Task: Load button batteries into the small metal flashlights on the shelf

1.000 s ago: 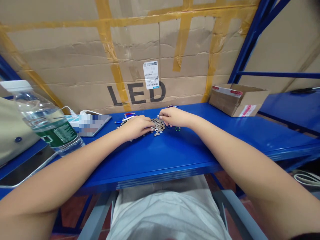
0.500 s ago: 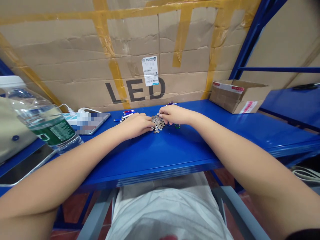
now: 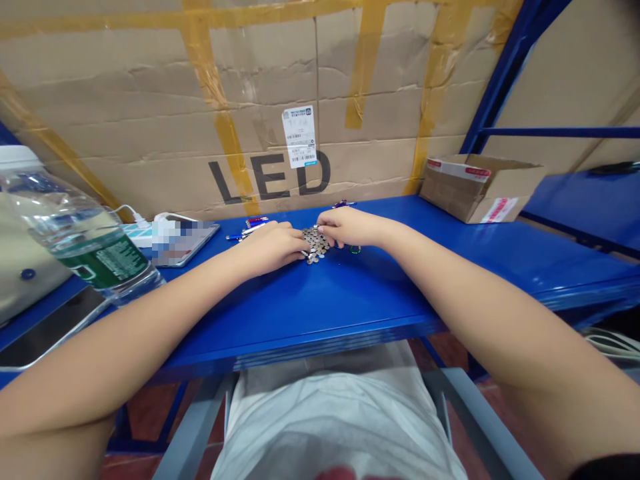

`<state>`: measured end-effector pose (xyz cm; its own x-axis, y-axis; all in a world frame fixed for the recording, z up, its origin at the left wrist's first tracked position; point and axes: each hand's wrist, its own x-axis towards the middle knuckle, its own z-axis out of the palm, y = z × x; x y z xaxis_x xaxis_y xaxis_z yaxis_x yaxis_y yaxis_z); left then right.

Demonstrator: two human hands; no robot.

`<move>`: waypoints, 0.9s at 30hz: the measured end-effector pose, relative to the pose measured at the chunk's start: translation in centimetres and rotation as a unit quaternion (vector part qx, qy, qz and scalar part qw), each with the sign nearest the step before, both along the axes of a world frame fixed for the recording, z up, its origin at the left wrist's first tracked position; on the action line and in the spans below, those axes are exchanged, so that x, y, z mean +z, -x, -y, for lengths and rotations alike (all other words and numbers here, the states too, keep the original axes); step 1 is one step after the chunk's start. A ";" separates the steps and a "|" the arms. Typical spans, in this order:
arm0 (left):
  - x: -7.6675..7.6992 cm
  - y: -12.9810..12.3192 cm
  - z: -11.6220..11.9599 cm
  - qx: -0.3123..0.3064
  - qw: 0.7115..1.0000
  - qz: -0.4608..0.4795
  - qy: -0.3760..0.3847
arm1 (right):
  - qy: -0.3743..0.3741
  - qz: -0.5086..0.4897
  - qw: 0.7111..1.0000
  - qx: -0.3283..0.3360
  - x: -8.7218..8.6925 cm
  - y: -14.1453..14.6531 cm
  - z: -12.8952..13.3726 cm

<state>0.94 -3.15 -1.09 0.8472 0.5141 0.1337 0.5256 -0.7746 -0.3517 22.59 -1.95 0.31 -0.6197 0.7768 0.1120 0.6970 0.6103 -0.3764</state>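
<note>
A flat pile of silvery coins (image 3: 319, 244) lies on the blue tabletop between my hands. My left hand (image 3: 275, 249) rests at the pile's left edge, its fingers curled and closed. A small dark and pale bit shows at its fingertips, too small to name. From the right, my right hand (image 3: 345, 227) reaches over the pile's far edge. Its thumb and index finger are pinched on a small silvery coin (image 3: 317, 227). Several pens (image 3: 249, 230) lie just beyond my left hand, partly hidden by it. A green ring-shaped item (image 3: 355, 250) sits below my right wrist.
A water bottle (image 3: 95, 233) and a phone (image 3: 50, 330) are by my left forearm. Behind them are a white power strip (image 3: 140, 233) and a tablet-like device (image 3: 193, 243). An open cardboard box (image 3: 475, 190) stands at right; a large carton (image 3: 265, 73) backs the table (image 3: 310, 320).
The whole view has shifted up slightly. Both hands keep nearly the same place at the coins, with only slight finger movement.
</note>
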 end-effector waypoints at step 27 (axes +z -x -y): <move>0.1 6.7 -5.5 0.198 0.966 0.167 -0.019 | -0.177 0.030 0.978 0.108 -1.2 2.4 1.2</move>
<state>-5.75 2.31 -1.00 0.4926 0.7782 0.3895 0.8665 -0.4804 -0.1358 20.17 -3.12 -0.94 -0.7783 0.5469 0.3084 0.5523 0.8300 -0.0781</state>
